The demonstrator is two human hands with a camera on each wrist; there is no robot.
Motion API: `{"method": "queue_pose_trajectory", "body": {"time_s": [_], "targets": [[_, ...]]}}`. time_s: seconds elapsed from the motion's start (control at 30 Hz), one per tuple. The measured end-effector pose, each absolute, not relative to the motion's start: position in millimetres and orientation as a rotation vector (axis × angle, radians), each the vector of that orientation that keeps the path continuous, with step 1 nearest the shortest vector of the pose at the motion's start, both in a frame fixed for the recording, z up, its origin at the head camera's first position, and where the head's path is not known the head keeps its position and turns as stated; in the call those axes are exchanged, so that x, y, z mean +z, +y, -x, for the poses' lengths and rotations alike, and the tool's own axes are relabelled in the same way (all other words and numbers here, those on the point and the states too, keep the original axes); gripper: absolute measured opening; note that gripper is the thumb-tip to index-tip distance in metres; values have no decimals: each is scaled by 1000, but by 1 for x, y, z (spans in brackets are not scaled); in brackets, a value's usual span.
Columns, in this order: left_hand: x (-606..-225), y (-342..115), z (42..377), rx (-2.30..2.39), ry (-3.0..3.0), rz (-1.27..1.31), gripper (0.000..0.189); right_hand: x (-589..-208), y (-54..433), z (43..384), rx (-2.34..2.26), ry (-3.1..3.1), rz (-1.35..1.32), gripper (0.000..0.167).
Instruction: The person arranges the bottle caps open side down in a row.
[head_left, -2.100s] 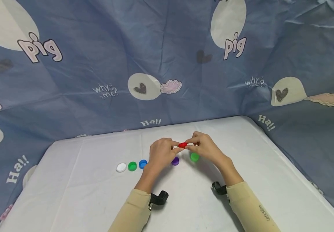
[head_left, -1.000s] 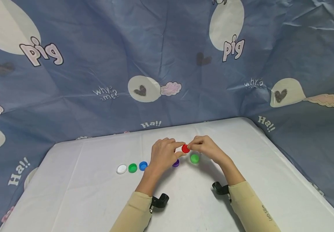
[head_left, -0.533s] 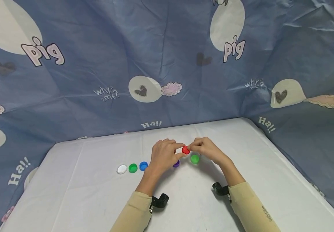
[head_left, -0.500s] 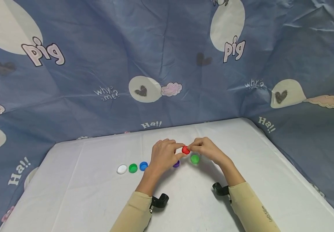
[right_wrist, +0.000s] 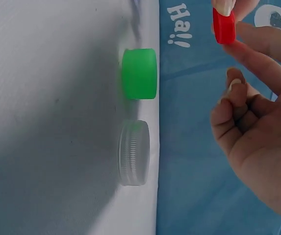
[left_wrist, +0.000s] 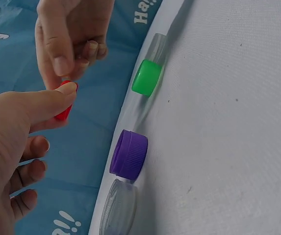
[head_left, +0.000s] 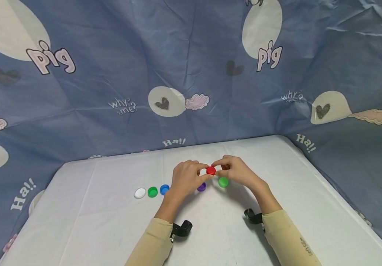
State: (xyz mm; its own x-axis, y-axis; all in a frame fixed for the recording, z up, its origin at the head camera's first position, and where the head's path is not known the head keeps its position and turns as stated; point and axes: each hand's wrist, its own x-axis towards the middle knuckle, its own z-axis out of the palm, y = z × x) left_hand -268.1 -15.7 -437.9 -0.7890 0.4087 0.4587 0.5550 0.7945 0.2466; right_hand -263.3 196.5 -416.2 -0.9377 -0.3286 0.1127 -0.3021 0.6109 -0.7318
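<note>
Over the table, a red bottle cap (head_left: pixel 211 170) is held in the air between both hands. The left hand (head_left: pixel 185 177) pinches it from the left with thumb and index finger; in the left wrist view its other fingers (left_wrist: pixel 30 171) curl loosely. From the right, the right hand (head_left: pixel 238 170) has thumb and index finger at the cap's edge, gripping it too. Its remaining fingers (right_wrist: pixel 236 95) are folded. Below the hands lie a light green cap (head_left: pixel 223 182) and a purple cap (head_left: pixel 201 186), the latter partly behind the left hand in the head view.
To the left, a white cap (head_left: pixel 140 193), a darker green cap (head_left: pixel 152 191) and a blue cap (head_left: pixel 164 189) lie in a row on the white-covered table (head_left: pixel 104 221). Wrist views show clear caps (left_wrist: pixel 118 210) among the coloured ones. A blue patterned cloth (head_left: pixel 127 66) hangs behind.
The red cap has been turned, from edge-on to its hollow side, then to its closed top. Since half a second ago the right thumb and index finger have spread around its edge.
</note>
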Motion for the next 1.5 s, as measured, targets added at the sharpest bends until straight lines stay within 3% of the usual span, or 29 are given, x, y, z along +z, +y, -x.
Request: {"method": "queue_pose_trajectory", "body": {"time_s": [1.5], "targets": [[-450,-8,264,-390,-2773,716,28,-430,187,262,-874,2858,574,24]]}}
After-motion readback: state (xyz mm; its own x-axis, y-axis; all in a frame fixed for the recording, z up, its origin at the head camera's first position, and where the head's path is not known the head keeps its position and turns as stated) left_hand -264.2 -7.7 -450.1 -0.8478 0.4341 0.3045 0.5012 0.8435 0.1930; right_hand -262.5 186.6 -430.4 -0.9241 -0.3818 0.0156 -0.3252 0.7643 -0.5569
